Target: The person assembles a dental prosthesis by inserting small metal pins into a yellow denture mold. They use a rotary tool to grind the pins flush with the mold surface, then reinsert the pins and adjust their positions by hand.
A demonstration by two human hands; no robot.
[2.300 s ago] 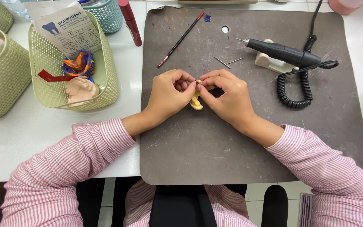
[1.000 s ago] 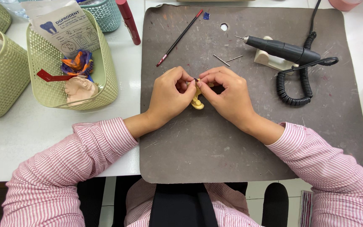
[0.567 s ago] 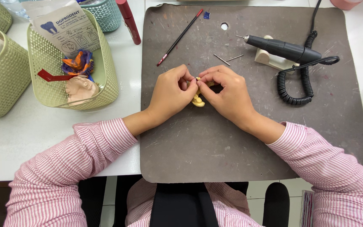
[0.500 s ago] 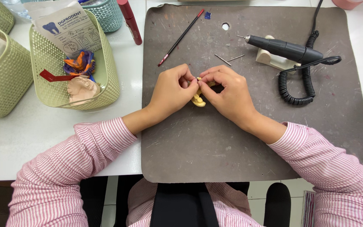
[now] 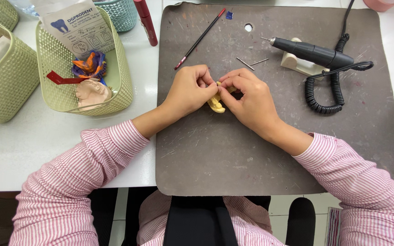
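Head view: both hands [image 5: 224, 93] together, fingertips pinched on a small yellow cast [image 5: 216, 103]

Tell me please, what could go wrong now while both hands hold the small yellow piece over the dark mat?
The small yellow piece is pinched only by fingertips of the left hand and right hand; it might slip onto the dark mat. Two thin metal pins lie loose just beyond the knuckles and could be knocked away. The black handpiece has its pointed tip bare, facing the hands.
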